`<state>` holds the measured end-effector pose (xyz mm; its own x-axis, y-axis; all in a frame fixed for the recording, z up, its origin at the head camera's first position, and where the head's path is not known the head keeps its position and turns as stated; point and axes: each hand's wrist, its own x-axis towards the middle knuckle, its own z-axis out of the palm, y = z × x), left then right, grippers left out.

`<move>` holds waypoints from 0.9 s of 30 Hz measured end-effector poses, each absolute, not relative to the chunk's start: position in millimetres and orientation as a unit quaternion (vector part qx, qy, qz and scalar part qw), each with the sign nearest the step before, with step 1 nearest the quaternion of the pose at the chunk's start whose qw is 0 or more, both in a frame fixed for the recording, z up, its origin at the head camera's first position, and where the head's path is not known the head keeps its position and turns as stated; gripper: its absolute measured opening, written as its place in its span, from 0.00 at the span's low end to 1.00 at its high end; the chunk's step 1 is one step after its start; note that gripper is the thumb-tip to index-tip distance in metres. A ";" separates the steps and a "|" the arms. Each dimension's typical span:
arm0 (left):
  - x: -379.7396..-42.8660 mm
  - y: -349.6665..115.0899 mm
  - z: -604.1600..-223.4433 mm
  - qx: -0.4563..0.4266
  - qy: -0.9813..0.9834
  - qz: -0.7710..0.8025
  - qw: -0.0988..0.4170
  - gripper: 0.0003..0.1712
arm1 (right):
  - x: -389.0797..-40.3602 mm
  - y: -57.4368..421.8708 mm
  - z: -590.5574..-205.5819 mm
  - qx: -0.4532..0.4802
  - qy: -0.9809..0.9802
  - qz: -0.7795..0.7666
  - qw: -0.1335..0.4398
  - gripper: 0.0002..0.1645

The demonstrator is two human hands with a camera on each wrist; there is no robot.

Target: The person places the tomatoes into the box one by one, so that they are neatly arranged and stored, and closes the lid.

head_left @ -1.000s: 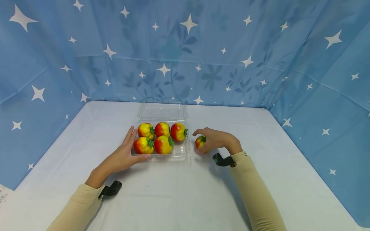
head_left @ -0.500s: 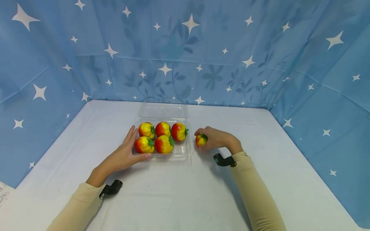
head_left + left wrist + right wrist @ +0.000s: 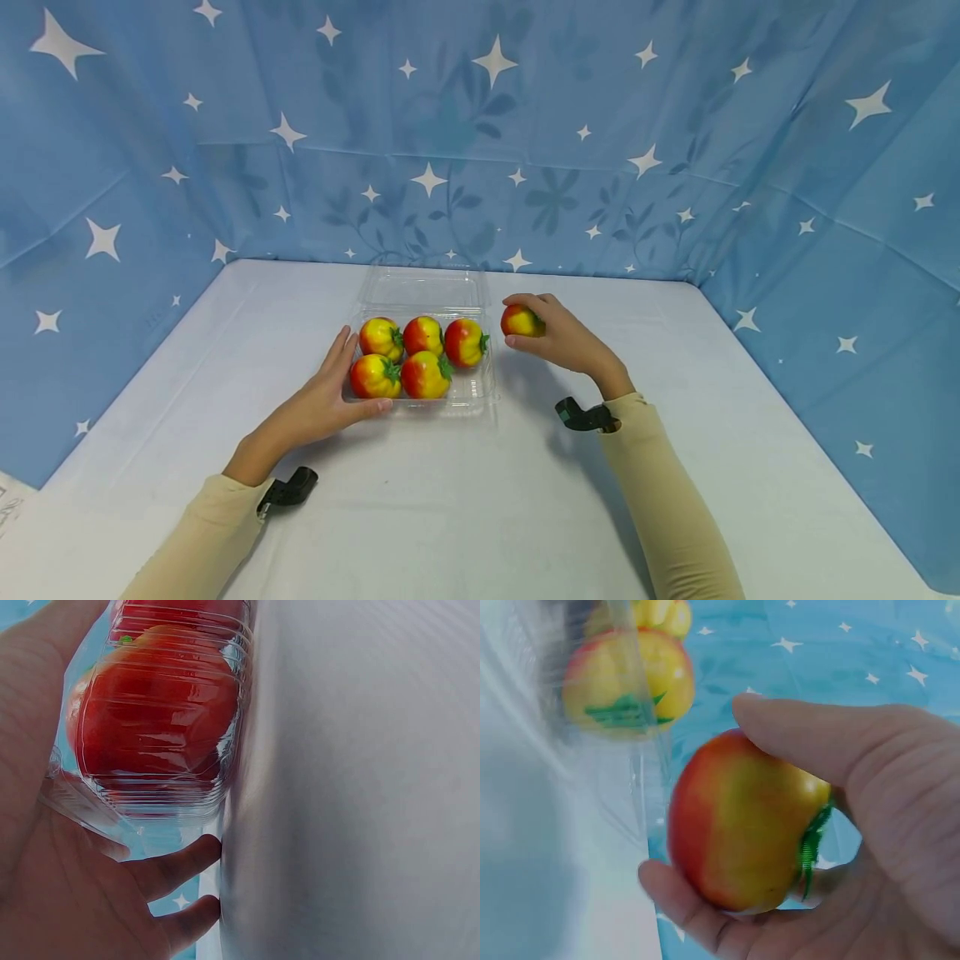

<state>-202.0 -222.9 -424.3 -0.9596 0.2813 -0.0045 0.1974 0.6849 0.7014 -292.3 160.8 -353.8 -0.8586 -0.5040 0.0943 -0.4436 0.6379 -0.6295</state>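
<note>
My right hand [image 3: 568,340] grips a ribbed red-and-yellow fruit [image 3: 519,322] with a green leafy top, thumb on one side and fingers on the other. It is raised above the table, just right of a clear plastic clamshell box [image 3: 474,388]. Inside the box lie similar fruits: three in the back row, such as the right one [image 3: 463,342], and two in front, at left and middle [image 3: 425,375]. With fingers fairly straight, my left hand [image 3: 315,410] rests at the box's front left corner, thumb along the front edge. In the left wrist view, a red fruit [image 3: 157,705] shows through the box wall.
The box's clear lid [image 3: 423,287] is folded back behind it, close to the blue star-patterned curtain [image 3: 450,125]. A white cloth covers the table [image 3: 450,517]. Each wrist carries a black camera mount, such as the right one [image 3: 583,415].
My right hand closed round the fruit on the table and lifted it, moving it upward and slightly toward the back. The left hand and the box have stayed in place.
</note>
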 end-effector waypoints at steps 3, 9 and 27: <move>-202.2 -223.2 -424.7 0.129 0.917 0.373 0.058 0.74 | -292.0 156.9 -351.4 -0.260 0.893 -0.365 0.041 0.41; -203.1 -223.8 -424.9 0.129 0.916 0.375 0.057 0.74 | -285.7 149.6 -345.2 -0.284 0.866 -0.410 0.051 0.45; -201.3 -222.5 -423.2 0.131 0.915 0.377 0.056 0.74 | -268.6 120.9 -345.8 -0.345 0.853 -0.383 0.082 0.40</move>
<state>-201.3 -222.5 -423.2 -0.9595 0.2816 -0.0036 0.1972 0.6809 0.7053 -268.6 120.9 -345.8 -0.7492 -0.6507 0.1237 -0.5252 0.4698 -0.7096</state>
